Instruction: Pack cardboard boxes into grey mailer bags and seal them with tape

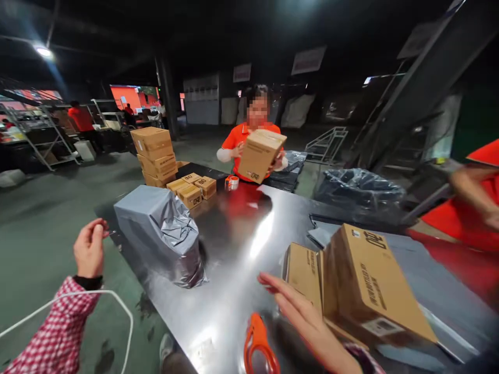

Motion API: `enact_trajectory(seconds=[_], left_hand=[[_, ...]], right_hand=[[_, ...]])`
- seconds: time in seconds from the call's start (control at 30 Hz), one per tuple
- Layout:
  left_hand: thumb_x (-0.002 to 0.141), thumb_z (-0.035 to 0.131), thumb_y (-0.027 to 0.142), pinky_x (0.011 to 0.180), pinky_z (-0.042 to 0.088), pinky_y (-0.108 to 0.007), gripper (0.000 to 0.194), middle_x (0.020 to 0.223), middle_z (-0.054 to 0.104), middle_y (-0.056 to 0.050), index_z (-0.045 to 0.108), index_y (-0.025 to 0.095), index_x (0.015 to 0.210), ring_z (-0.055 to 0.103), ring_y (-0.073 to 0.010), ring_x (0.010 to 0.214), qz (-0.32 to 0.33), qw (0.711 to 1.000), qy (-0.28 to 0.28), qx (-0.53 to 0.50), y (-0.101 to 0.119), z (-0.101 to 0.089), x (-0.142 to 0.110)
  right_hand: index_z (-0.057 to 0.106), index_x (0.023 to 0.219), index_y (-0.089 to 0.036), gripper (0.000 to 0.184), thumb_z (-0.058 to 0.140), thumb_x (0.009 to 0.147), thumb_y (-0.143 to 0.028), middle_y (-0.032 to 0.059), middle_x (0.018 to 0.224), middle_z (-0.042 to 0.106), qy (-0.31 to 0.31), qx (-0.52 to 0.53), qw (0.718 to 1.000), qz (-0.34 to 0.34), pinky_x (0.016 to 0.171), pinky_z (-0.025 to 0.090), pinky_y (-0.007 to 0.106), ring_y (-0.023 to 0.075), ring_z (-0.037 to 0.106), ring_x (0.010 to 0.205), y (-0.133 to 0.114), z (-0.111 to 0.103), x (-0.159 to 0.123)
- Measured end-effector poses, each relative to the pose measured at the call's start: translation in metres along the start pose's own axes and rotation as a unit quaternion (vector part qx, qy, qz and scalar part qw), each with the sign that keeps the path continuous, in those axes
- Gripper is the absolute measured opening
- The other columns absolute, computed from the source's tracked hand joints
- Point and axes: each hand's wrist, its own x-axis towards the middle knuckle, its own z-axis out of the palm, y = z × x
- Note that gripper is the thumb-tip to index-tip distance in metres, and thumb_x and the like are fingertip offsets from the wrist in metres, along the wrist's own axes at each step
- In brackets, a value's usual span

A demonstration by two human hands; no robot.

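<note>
My left hand is raised beyond the table's left edge. Its thumb and fingers are pinched together, and whatever they may hold is too small to make out. Just right of it stands a grey plastic-wrapped parcel, its crumpled end facing the table's middle. My right hand hovers over the near part of the table with fingers stretched out and holds nothing. Close beside it are a cardboard box and a larger carton. Below its fingertips lies an orange tape dispenser.
Across the metal table, a person in an orange shirt holds a carton. Small boxes and stacked cartons stand far left. Grey mailer bags lie right, near another person's arm.
</note>
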Motion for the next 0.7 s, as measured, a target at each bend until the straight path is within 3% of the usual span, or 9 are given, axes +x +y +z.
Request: enact_trajectory(seconds=[0.07,0.13,0.27,0.33,0.4,0.43,0.5,0.57,0.7], left_hand=[[0.102,0.045,0.025,0.109,0.048,-0.038,0.047,0.141,0.06,-0.019,0.054,0.0,0.14,0.061,-0.0231,0.123,-0.045,0.997,-0.027,-0.052,-0.001,0.004,0.063],[0.109,0.031,0.029,0.118,0.04,-0.042,0.052,0.153,0.049,-0.022,0.046,-0.004,0.146,0.053,-0.025,0.137,-0.091,0.989,-0.086,-0.078,-0.006,0.02,0.116],[0.111,0.017,0.041,0.128,0.02,-0.038,0.063,0.165,0.034,-0.016,0.036,0.001,0.155,0.033,-0.02,0.153,-0.165,0.948,-0.246,-0.114,-0.023,0.073,0.173],[0.109,0.023,0.05,0.128,0.02,-0.035,0.067,0.164,0.037,-0.014,0.042,0.005,0.154,0.032,-0.0193,0.154,-0.189,0.919,-0.324,-0.125,-0.036,0.101,0.176],[0.088,0.048,0.079,0.119,0.04,-0.045,0.084,0.146,0.058,-0.018,0.068,0.009,0.131,0.047,-0.0326,0.144,-0.218,0.873,-0.414,-0.136,-0.049,0.123,0.166],[0.069,0.057,0.092,0.114,0.046,-0.049,0.092,0.135,0.067,-0.016,0.078,0.015,0.115,0.052,-0.0382,0.139,-0.242,0.833,-0.476,-0.146,-0.055,0.131,0.159],[0.038,0.069,0.098,0.109,0.05,-0.052,0.084,0.119,0.075,-0.011,0.084,0.029,0.083,0.056,-0.043,0.134,-0.348,0.719,-0.571,-0.188,-0.064,0.14,0.144],[0.029,0.075,0.094,0.105,0.052,-0.053,0.069,0.11,0.077,-0.004,0.083,0.04,0.072,0.058,-0.0423,0.131,-0.423,0.661,-0.574,-0.234,-0.067,0.144,0.133],[0.029,0.083,0.085,0.101,0.054,-0.053,0.061,0.106,0.077,0.002,0.083,0.048,0.078,0.057,-0.0403,0.133,-0.457,0.65,-0.536,-0.285,-0.068,0.139,0.135]], right_hand=[[0.058,0.147,-0.021,0.069,0.043,0.098,-0.068,0.014,0.153,0.054,-0.025,0.008,0.998,-0.058,0.124,0.036,0.055,0.0304,0.054,0.141,-0.018,0.05,0.048],[0.048,0.155,-0.021,0.07,0.039,0.101,-0.065,0.0123,0.162,0.043,-0.033,0.014,0.995,-0.097,0.128,0.028,0.053,0.0279,0.042,0.15,-0.035,0.092,0.097],[0.033,0.162,-0.019,0.077,0.03,0.102,-0.067,0.0109,0.17,0.025,0.014,-0.009,0.988,-0.152,0.132,0.015,0.053,0.0262,0.021,0.159,-0.056,0.161,0.194],[0.027,0.164,-0.018,0.078,0.026,0.103,-0.067,0.0106,0.172,0.019,0.051,-0.019,0.988,-0.142,0.132,0.011,0.053,0.0258,0.015,0.16,-0.058,0.195,0.237],[0.024,0.165,-0.017,0.077,0.023,0.104,-0.064,0.0121,0.172,0.016,0.068,-0.021,0.99,-0.118,0.131,0.012,0.053,0.0265,0.013,0.16,-0.05,0.231,0.268],[0.022,0.165,-0.015,0.077,0.022,0.104,-0.062,0.0142,0.172,0.015,0.069,-0.023,0.991,-0.112,0.131,0.014,0.054,0.0281,0.013,0.16,-0.043,0.248,0.279],[0.016,0.166,-0.012,0.077,0.02,0.105,-0.059,0.018,0.171,0.012,0.067,-0.029,0.99,-0.118,0.129,0.016,0.058,0.0321,0.011,0.159,-0.027,0.275,0.29],[0.011,0.166,-0.016,0.073,0.021,0.106,-0.055,0.0162,0.171,0.01,0.073,-0.032,0.988,-0.134,0.128,0.017,0.059,0.0329,0.009,0.158,-0.013,0.291,0.293],[0.015,0.166,-0.018,0.067,0.025,0.107,-0.048,0.0145,0.171,0.013,0.084,-0.045,0.986,-0.137,0.127,0.021,0.056,0.0316,0.013,0.157,-0.003,0.29,0.288]])
